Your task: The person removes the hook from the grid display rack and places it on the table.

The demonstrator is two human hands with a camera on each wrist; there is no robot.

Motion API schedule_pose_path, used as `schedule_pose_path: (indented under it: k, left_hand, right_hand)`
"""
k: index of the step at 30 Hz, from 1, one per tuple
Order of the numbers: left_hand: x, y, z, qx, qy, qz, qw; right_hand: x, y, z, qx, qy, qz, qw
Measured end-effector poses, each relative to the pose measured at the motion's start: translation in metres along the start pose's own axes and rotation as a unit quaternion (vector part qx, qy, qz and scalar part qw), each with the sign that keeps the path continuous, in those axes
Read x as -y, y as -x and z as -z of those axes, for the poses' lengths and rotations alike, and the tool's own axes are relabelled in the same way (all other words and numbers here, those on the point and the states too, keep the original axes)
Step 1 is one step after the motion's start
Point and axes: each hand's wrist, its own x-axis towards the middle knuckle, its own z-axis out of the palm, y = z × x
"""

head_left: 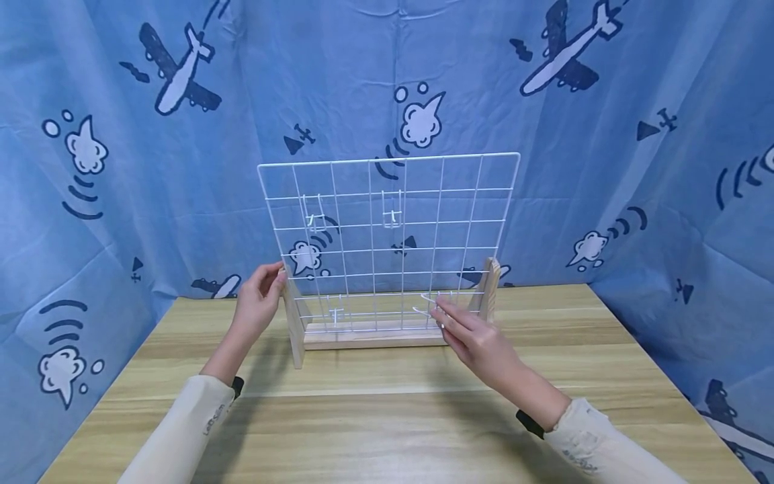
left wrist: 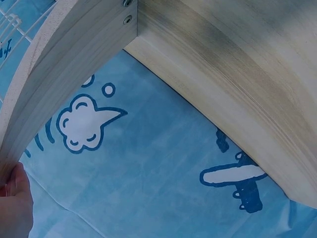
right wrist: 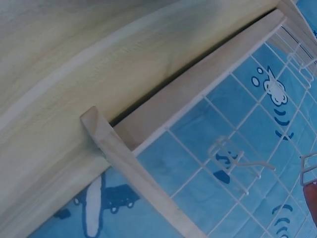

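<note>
Near the far edge of a wood-grain desk [head_left: 363,417], a white wire grid [head_left: 373,251], standing in a pale wooden stand [head_left: 375,339] with one upright at each side and a low bar between. At the left upright [head_left: 295,323], the left hand [head_left: 256,299], with thumb and fingers gripping its upper end. In the left wrist view, two metal screws [left wrist: 127,20] set in that same wood, well apart from the fingertips.

In front of the grid's lower right part, the right hand [head_left: 474,343], reaching in from the right and pinching a white wire hook [right wrist: 303,172] in the fingertips. Close to the mesh; cannot tell whether touching it.

On the grid itself, more white hooks: an upper left hook [head_left: 314,222], an upper middle hook [head_left: 392,218], a lower left hook [head_left: 336,314] and, clearest in the right wrist view, a lower right hook [right wrist: 252,163] with a rod jutting outward.

On both forearms, cream sleeves [head_left: 181,430], with a black band [head_left: 531,424] at each wrist. Behind and around the desk, a blue curtain [head_left: 363,87] printed with airplanes and puffs of cloud.
</note>
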Motion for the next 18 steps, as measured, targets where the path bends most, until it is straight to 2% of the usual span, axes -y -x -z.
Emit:
schedule_pose_path:
  k: [4, 11, 15, 18]
  left_hand:
    - [-0.001, 0.000, 0.000, -0.002, 0.002, -0.001, 1.0000]
    - [-0.003, 0.000, 0.000, 0.000, 0.006, 0.000, 1.0000]
    - [-0.001, 0.000, 0.000, 0.001, 0.003, 0.003, 1.0000]
    - [0.003, -0.001, 0.000, -0.001, 0.000, -0.007, 1.0000]
  right_hand:
    - [0.001, 0.004, -0.002, 0.022, 0.005, 0.005, 0.9997]
    - [0.002, 0.007, -0.004, 0.031, 0.010, 0.037, 0.9988]
    - [0.002, 0.011, -0.006, 0.038, 0.019, 0.058, 0.9974]
    - [0.001, 0.013, -0.008, 0.039, 0.024, 0.076, 0.9961]
